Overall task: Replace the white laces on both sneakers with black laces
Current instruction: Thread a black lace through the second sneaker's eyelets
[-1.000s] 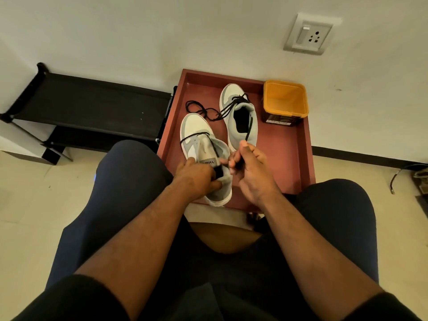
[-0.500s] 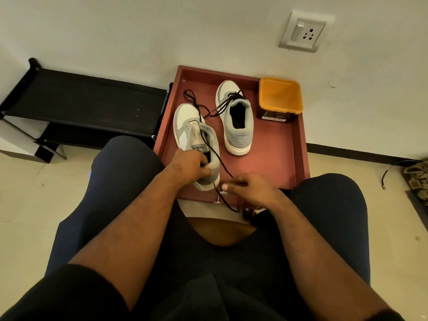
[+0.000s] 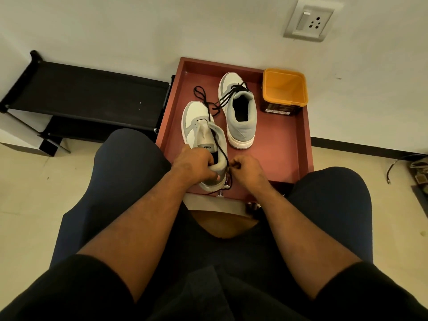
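So the left hand [image 3: 196, 164] is wrapped around the heel collar of the near sneaker [image 3: 203, 140], fingers curled into the opening. Right beside it, the right hand [image 3: 245, 167] has its fingers bunched up, pinching the black lace [image 3: 220, 144] that runs up from the fingertips over the tongue to the toe. Just beyond the right hand sits the other sneaker [image 3: 239, 112], its own black laces [image 3: 228, 96] loosely threaded and trailing off sideways. Both shoes are in a reddish tray [image 3: 287, 144], with an orange tub [image 3: 284, 89] in the corner farthest from the right hand.
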The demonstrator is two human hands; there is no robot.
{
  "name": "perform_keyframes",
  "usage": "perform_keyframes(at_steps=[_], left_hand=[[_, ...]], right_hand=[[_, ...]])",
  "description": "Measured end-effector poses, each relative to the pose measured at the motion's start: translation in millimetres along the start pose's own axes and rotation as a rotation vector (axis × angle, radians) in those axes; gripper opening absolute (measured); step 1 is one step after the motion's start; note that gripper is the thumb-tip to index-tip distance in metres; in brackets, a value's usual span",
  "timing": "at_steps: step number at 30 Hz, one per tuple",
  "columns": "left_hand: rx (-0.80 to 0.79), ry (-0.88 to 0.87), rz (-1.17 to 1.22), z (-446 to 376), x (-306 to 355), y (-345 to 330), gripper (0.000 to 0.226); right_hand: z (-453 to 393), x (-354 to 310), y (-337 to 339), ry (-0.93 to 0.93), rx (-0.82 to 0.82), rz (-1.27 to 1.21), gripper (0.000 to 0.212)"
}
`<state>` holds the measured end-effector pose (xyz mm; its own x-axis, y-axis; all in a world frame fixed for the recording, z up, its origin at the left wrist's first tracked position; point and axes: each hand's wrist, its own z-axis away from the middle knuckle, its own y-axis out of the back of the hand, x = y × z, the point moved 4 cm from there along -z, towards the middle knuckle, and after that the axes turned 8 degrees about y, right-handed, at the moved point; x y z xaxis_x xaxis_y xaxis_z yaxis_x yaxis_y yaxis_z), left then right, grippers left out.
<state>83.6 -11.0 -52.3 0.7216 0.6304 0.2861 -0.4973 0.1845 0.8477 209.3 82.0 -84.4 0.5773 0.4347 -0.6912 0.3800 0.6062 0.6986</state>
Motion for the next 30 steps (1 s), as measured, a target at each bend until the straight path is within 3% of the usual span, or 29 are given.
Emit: perform_keyframes(at_steps=[6, 10, 16, 20, 23, 30], left_hand=[[0.017, 0.021, 0.027, -0.8, 1.9, 3.5, 0.024], [-0.024, 0.005, 0.002, -4.3, 1.6, 0.7, 0.020], [-0.058, -0.034, -0.038, -6.4, 1.0, -4.7, 0.025], [-0.053, -0.029, -0.040, -5.9, 2.2, -6.0, 0.029], [-0.047, -0.012, -0.021, -5.5, 2.4, -5.0, 0.029], [-0.047, 0.003, -0.002, -5.3, 2.4, -4.5, 0.029]], right_hand=[[13.5, 13.7, -28.5, -0.031, -0.479, 0.288, 0.015], [5.3, 23.5, -22.2, -0.088, -0.303, 0.187, 0.014], [-0.5, 6.4, -4.3, -0.019, 0.039, -0.089, 0.009], [-1.5, 9.1, -6.6, 0.019, 0.069, -0.015, 0.014], [-3.7, 11.5, -8.6, 0.007, 0.047, 0.035, 0.007], [-4.3, 19.4, -19.2, 0.004, -0.131, 0.192, 0.011]])
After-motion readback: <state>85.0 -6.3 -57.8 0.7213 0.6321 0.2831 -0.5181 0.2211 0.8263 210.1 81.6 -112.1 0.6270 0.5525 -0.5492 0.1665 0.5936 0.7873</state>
